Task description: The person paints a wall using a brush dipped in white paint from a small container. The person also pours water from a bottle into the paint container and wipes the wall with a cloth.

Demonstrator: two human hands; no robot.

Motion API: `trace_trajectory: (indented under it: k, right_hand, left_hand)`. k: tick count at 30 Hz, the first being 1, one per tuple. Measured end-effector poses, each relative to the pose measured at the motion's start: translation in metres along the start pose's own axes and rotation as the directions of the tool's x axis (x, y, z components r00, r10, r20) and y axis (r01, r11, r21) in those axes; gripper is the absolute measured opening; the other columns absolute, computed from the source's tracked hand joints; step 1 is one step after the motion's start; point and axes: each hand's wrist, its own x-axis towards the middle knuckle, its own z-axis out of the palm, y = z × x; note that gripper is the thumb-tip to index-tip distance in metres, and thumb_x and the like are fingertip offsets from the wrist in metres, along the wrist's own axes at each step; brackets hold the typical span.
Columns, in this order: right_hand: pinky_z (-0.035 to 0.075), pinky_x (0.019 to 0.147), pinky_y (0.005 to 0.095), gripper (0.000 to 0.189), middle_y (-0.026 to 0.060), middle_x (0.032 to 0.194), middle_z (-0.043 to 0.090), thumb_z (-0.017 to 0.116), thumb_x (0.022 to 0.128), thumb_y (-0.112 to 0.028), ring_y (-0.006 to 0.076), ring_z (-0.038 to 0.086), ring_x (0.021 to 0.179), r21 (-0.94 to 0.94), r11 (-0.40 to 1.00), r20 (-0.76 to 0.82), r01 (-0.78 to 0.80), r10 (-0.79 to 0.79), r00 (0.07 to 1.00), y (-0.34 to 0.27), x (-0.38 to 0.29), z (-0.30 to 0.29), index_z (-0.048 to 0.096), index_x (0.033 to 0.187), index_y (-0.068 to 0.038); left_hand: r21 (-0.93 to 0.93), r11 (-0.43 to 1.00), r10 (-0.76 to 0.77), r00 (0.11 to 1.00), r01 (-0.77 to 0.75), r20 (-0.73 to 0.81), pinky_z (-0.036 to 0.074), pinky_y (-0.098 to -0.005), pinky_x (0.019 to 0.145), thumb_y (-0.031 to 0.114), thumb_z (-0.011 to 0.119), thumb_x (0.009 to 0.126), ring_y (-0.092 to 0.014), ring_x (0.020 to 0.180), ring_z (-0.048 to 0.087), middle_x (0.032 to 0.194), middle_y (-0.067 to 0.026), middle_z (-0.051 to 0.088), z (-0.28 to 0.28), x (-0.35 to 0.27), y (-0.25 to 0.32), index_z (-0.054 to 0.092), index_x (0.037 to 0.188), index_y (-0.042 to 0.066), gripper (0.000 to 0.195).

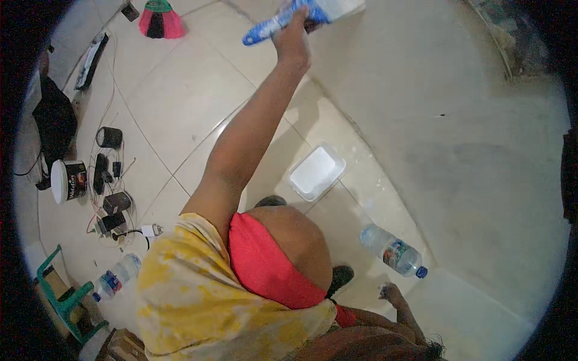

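Observation:
My left hand (295,38) is stretched out towards the top of the view and grips the blue handle of a wide, flat tool (282,21), apparently a paintbrush, with a pale broad end against the grey wall. At the lower right, my right hand (392,293) has curled fingers with something whitish at the fingertips; whether it holds anything is unclear. Close to it lies a clear plastic bottle (397,252) with a blue cap. A clear plastic tub (317,173) of white material stands on the tiles beyond my bent knee.
The grey wall (451,180) borders the tiled floor on the right. At left are a lidded bucket (74,180), tangled cables with adapters (116,203), a second bottle (116,277) and a green plastic stool (72,300). A red-and-black broom head (160,22) lies at the top.

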Motion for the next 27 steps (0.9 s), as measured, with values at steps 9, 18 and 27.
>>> trace_trajectory:
  k: [9,18,27]
  right_hand:
    - [0.057,0.069,0.0392,0.033,0.0094,0.107,0.062,0.062,0.09,-0.028,0.0164,0.059,0.077,-0.064,0.995,-0.145,-0.076,0.066,0.987,-0.006,-0.006,0.015,0.052,0.114,-0.007]
    - [0.056,0.068,0.0344,0.038,0.0052,0.092,0.061,0.065,0.087,-0.034,0.0132,0.057,0.072,-0.152,0.982,-0.137,-0.115,0.094,0.986,-0.028,0.005,0.023,0.057,0.109,-0.004]
    - [0.056,0.067,0.0346,0.036,0.0059,0.082,0.059,0.062,0.09,-0.03,0.0148,0.058,0.071,-0.181,0.983,-0.094,-0.019,0.002,0.996,-0.019,0.009,0.01,0.056,0.11,-0.002]
  left_hand:
    - [0.233,0.882,-0.312,0.878,0.41,-0.362,0.05,-0.0299,0.078,0.017,0.065,0.083,-0.018,0.091,0.061,0.106,-0.0093,0.061,-0.15,-0.05,-0.085,0.051,0.119,-0.003,0.043]
    - [0.29,0.932,-0.159,0.965,0.216,-0.208,0.05,-0.0309,0.077,0.014,0.062,0.085,-0.018,0.085,0.062,0.096,-0.0089,0.062,-0.075,-0.023,-0.042,0.056,0.11,0.0,0.029]
    - [-0.006,0.993,-0.118,0.992,0.118,0.033,0.049,-0.0357,0.084,0.013,0.062,0.085,-0.021,0.09,0.061,0.102,-0.0098,0.061,-0.004,-0.034,0.006,0.053,0.114,0.002,0.033]
